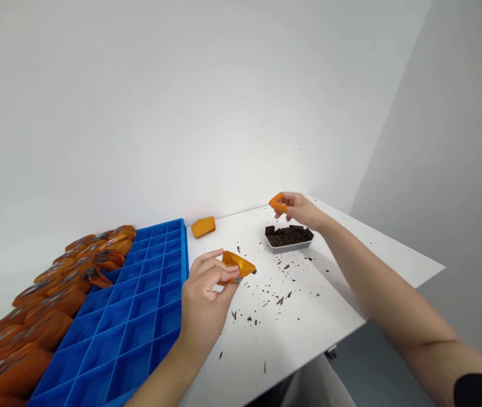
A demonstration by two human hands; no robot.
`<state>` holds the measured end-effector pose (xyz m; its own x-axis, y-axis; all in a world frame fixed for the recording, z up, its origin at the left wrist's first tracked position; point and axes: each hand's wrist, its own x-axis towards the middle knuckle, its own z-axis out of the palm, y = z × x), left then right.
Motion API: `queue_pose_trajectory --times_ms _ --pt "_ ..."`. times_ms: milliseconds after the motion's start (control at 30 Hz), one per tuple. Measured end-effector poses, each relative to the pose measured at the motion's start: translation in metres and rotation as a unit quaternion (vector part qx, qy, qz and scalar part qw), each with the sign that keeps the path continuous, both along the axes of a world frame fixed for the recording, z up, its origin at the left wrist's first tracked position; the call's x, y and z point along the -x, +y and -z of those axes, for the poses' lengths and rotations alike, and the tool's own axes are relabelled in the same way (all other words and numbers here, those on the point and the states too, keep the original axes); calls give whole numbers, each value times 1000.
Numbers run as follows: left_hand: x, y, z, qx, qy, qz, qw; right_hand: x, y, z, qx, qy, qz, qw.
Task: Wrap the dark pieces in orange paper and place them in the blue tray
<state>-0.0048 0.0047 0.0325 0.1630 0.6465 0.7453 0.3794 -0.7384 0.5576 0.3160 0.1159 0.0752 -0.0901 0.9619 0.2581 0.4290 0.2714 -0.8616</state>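
Observation:
My left hand pinches a small orange-gold pouch above the white table. A dark bit shows at the pouch's right tip; whether the pouch is open is unclear. Up and to the right, my right hand is closed on a small orange piece, its kind too small to make out. Below that hand, a clear plastic tub stands on the table, filled with dark brown, thin flat pieces packed in rows. Another orange pouch lies by the wall, apart from both hands.
A blue compartment tray stands on the left. Several filled orange packets lie in rows over its left side. Dark crumbs are scattered across the white table. The white wall rises behind.

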Motion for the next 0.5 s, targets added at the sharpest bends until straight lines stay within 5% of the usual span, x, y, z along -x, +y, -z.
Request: queue_pose_trajectory --times_ms 67,167,333,500 --pt "1 -1 1 -11 4 -19 1000 -28 30 -2 35 -92 125 987" --pt "0 -2 2 1 5 -28 1000 -62 71 5 143 -261 274 914" --pt "-1 -5 0 -9 7 -25 1000 -87 105 36 201 -306 340 866" --pt "-2 -6 -1 12 33 -9 999 -100 123 71 208 -305 367 854"
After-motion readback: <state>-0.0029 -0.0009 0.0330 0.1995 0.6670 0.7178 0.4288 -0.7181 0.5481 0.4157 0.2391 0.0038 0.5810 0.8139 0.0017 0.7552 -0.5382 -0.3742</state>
